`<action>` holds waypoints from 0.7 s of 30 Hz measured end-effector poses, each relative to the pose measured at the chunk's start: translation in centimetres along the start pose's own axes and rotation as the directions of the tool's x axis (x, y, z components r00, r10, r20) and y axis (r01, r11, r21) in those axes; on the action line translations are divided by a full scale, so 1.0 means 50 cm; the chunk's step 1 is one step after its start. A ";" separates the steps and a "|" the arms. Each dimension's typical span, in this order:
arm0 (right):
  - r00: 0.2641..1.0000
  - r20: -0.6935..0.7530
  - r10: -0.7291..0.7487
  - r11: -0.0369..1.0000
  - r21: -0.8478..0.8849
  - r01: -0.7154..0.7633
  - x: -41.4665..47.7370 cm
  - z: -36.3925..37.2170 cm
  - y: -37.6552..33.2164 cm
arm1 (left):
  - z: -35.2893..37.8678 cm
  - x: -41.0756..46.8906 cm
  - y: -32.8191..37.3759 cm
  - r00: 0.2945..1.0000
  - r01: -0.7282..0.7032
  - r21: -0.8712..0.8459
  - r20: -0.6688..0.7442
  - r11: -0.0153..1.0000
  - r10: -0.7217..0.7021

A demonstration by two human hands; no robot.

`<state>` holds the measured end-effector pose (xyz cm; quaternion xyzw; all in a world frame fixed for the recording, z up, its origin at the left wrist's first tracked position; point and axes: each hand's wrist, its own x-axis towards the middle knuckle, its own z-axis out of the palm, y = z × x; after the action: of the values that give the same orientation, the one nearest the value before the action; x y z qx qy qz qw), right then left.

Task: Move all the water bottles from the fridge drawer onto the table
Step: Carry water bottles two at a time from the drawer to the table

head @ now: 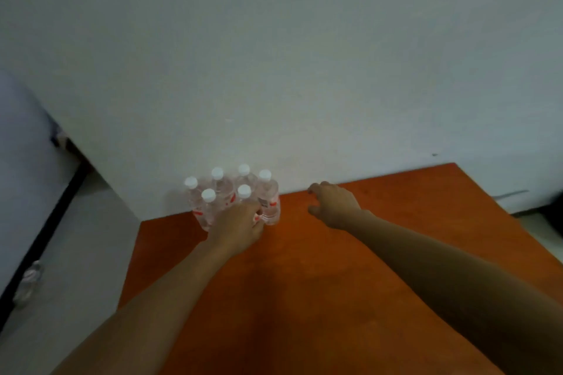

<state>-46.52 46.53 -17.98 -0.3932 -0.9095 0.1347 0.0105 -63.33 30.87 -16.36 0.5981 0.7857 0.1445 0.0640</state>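
Several clear water bottles (222,189) with white caps and red labels stand upright in a tight cluster at the far left corner of the orange-brown table (320,268). My left hand (239,227) is wrapped around the front bottle (244,193) of the cluster, whose cap shows above my fingers. The rightmost bottle (269,201) stands just beside that hand. My right hand (333,204) hovers over the table to the right of the bottles, fingers spread, holding nothing. Another bottle (29,283) lies blurred at the far left edge, by the white appliance.
A plain white wall (304,70) rises directly behind the table's far edge. A white fridge-like appliance (21,176) with a dark seam stands at the left, and grey floor (82,253) lies between it and the table.
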 end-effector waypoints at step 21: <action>0.648 -0.207 0.733 0.664 0.014 -0.747 -1.032 -0.173 0.571 | 0.251 -0.161 0.999 0.616 -0.753 -0.072 0.271 0.654 0.740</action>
<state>10.54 30.20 -12.38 -0.7413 -0.6683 0.0549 0.0291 -11.66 37.16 -13.69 0.8855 0.4521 0.0539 0.0926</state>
